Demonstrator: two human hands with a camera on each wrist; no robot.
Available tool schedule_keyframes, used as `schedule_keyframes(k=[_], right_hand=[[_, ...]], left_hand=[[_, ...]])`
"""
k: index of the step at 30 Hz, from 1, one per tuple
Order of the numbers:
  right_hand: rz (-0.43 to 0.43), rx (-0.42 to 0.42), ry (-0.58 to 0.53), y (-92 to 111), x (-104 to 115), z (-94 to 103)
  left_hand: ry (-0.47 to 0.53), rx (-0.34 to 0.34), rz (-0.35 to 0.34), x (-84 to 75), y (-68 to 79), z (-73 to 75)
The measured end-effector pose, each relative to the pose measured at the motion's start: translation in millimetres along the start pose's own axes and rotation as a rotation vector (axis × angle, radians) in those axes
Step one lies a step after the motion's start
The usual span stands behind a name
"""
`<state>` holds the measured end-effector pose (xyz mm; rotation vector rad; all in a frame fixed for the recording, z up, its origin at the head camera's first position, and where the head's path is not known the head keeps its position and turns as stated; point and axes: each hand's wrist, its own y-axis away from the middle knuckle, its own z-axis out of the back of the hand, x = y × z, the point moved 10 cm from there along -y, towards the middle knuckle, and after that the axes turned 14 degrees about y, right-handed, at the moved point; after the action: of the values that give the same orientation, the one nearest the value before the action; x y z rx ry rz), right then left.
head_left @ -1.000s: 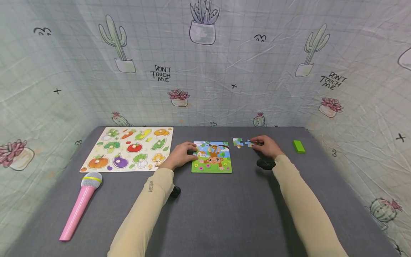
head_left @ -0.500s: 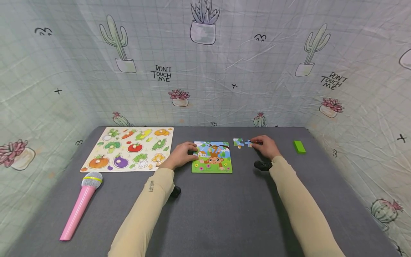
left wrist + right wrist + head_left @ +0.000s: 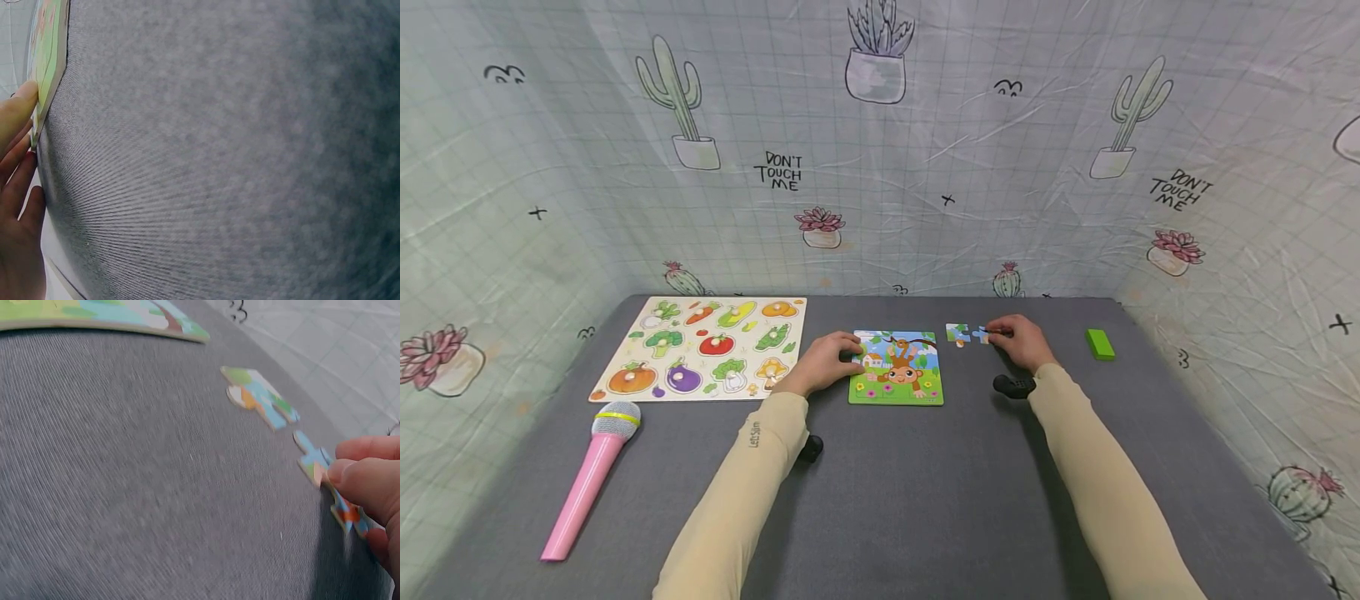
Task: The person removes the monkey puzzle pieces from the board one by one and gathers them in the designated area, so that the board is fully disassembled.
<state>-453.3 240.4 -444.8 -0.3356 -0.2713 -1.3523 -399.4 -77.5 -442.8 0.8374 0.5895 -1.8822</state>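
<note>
In the head view a square jigsaw puzzle (image 3: 897,379) with a monkey picture lies on the grey table. My left hand (image 3: 826,363) holds its left edge, with the thumb (image 3: 26,94) on top and the other fingers along the side in the left wrist view. To the right of the puzzle, my right hand (image 3: 1021,340) pinches a small jigsaw piece (image 3: 345,512) between thumb and fingers. Another jigsaw piece (image 3: 309,464) lies right at the thumb tip. A loose piece (image 3: 259,397) rests a little farther left, apart from the hand.
A vegetable peg board (image 3: 748,340) lies at the back left. In front of it is a pink toy microphone (image 3: 583,492). A green block (image 3: 1099,344) sits at the far right. Printed cloth walls (image 3: 887,167) rise behind and beside the table (image 3: 917,492).
My right wrist has shifted slightly left while its fingers stay at the pieces. The left hand and the puzzle stay in place.
</note>
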Motion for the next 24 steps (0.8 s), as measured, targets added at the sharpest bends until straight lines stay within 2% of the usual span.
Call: schedule_keyframes(k=[5,12,18,24], right_hand=[[-0.015,0.009,-0.031,-2,16,2.1],[0.026,0.09,-0.139,-1,70,-5.0],[0.066,0.171,-0.224,4,107,-25.2],[0.063,0.193,-0.281,9,119,-47.5]], left_hand=[[0.004,0.0,0.004,1.0,-0.5,-0.4],[0.0,0.005,0.0,1.0,-1.2,-0.6],[0.005,0.007,0.016,1.2,-1.4,0.0],[0.012,0.01,0.046,1.8,-0.9,-0.6]])
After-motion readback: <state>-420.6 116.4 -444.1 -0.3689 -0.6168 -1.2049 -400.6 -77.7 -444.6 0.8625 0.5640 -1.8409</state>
